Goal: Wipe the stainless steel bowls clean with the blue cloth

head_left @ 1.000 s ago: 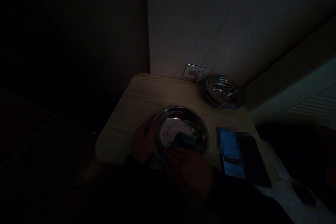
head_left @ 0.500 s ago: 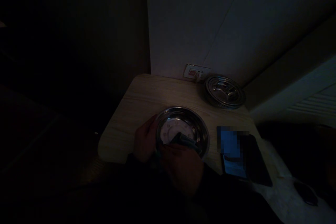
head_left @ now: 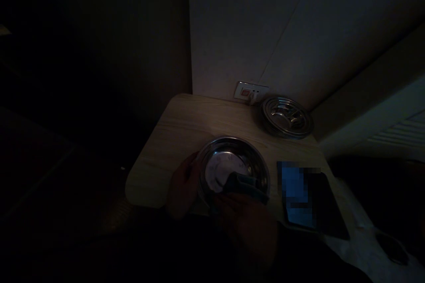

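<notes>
A shiny steel bowl [head_left: 221, 167] rests on the wooden table near its front edge, with a faint printed pattern on its bottom. Curled around the bowl's left side is my left hand [head_left: 182, 185], its fingertips hard to see in the dark. My right hand [head_left: 249, 223] lies over the near rim and presses a dark bluish-green cloth [head_left: 244, 181] against the inside of the bowl. Part of the cloth sticks out beyond the fingers to the right. The near rim is hidden under this hand.
Steel divided plates [head_left: 287, 118] stand stacked at the table's [head_left: 186, 128] back right corner, by a wall socket [head_left: 250, 92]. A lit phone [head_left: 297, 199] lies on a dark flat object [head_left: 328, 205] to the right. The room is very dim.
My right hand with the cloth slid left along the bowl, then back to the right. My left hand keeps its place at the bowl's side. The view shifted slightly.
</notes>
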Available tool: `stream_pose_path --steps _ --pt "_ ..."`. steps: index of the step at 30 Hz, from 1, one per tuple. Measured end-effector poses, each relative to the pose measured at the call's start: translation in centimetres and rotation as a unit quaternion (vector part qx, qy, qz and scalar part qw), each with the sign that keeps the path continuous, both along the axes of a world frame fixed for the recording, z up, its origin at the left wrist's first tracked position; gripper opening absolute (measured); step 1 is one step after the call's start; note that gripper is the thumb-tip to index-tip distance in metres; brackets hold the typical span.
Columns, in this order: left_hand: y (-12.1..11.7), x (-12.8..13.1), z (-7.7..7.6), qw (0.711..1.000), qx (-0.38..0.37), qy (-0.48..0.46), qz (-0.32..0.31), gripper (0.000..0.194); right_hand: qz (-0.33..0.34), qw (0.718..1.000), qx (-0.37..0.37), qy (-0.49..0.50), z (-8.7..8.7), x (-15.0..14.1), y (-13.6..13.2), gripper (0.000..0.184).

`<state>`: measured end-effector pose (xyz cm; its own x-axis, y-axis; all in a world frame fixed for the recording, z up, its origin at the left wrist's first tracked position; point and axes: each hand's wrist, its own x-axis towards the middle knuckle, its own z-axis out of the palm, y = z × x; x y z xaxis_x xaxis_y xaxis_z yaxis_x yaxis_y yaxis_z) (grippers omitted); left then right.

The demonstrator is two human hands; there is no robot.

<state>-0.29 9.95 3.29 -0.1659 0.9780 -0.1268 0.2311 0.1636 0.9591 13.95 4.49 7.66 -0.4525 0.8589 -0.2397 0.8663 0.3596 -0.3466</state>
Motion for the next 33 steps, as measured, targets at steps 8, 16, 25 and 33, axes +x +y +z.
stream_pose_path --steps 8,16,25,33 --pt "-0.1 0.4 -0.6 1.0 0.001 0.017 0.011 0.044 0.033 0.988 -0.137 -0.058 3.1 1.1 2.2 0.035" --pt "0.5 1.1 -0.3 1.0 0.0 0.005 0.016 0.041 0.148 0.989 -0.025 0.0 0.4 1.2 4.0 0.028" --pt "0.4 1.1 -0.4 1.0 0.0 0.014 0.02 0.039 0.114 0.984 0.088 -0.108 -0.9 0.7 7.2 0.034" --pt "0.5 1.6 -0.2 1.0 0.008 0.01 0.028 0.038 0.191 0.977 0.023 -0.094 -0.3 3.2 5.6 0.024"
